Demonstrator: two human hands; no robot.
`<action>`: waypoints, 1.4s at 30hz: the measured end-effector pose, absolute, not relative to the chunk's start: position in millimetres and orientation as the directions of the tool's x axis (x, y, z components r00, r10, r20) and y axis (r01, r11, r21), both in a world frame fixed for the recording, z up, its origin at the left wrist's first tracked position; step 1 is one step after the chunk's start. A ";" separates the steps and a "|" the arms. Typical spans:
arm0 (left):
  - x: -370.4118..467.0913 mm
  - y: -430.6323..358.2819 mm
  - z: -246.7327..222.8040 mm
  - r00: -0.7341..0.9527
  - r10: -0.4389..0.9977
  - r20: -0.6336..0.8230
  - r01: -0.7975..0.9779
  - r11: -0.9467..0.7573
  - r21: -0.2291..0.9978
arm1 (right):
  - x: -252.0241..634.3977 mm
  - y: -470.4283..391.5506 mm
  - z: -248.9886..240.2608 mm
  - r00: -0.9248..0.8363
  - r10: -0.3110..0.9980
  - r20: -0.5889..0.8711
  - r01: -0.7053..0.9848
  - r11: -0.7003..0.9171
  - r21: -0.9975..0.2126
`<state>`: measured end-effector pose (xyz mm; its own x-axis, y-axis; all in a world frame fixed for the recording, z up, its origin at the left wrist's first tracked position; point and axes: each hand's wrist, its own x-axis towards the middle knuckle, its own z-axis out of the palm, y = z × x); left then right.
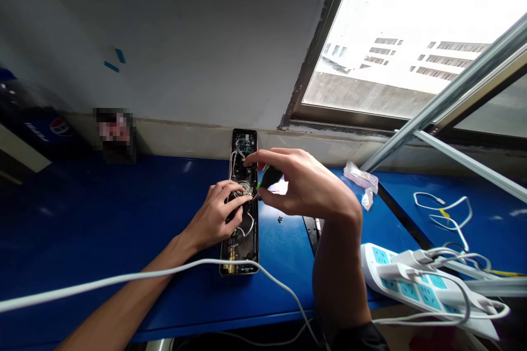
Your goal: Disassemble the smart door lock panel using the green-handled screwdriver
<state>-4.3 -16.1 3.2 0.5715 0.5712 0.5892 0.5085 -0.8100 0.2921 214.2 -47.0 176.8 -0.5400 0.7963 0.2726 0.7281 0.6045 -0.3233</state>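
A long, narrow black housing lies lengthwise before me with its inside facing up; it looks like an electronic door lock panel. Inside are white wires, a circuit board at the far end, a round metal part midway and a brass-coloured cylinder at the near end. My left hand presses bent fingers over the round part and holds the housing. In my right hand is a screwdriver with a black and green handle, its thin shaft slanting down to the housing beside my left fingertips. The tip's contact point is hidden.
Small dark screws lie on the blue table. A dark panel is partly behind my right arm. A white power strip with plugs stands at the right. A white cable crosses in front. Crumpled plastic lies near the window.
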 end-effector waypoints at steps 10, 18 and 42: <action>-4.0 -15.6 4.7 0.575 0.559 0.598 0.502 -0.818 0.282 | 216.9 -47.5 176.1 -0.536 0.797 0.278 0.737 0.603 -0.307; -3.8 -16.2 5.1 0.576 0.560 0.595 0.508 -0.816 0.277 | 214.2 -44.4 175.2 -0.506 0.807 0.304 0.745 0.587 -0.318; -4.0 -16.0 4.3 0.580 0.551 0.600 0.502 -0.822 0.268 | 217.8 -39.7 172.4 -0.560 0.763 0.323 0.689 0.645 -0.330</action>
<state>-4.0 -16.0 4.3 0.5804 0.5507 0.5998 0.5024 -0.8219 0.2685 217.8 -39.7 172.4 -0.5601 0.7630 0.3227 0.6888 0.6453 -0.3303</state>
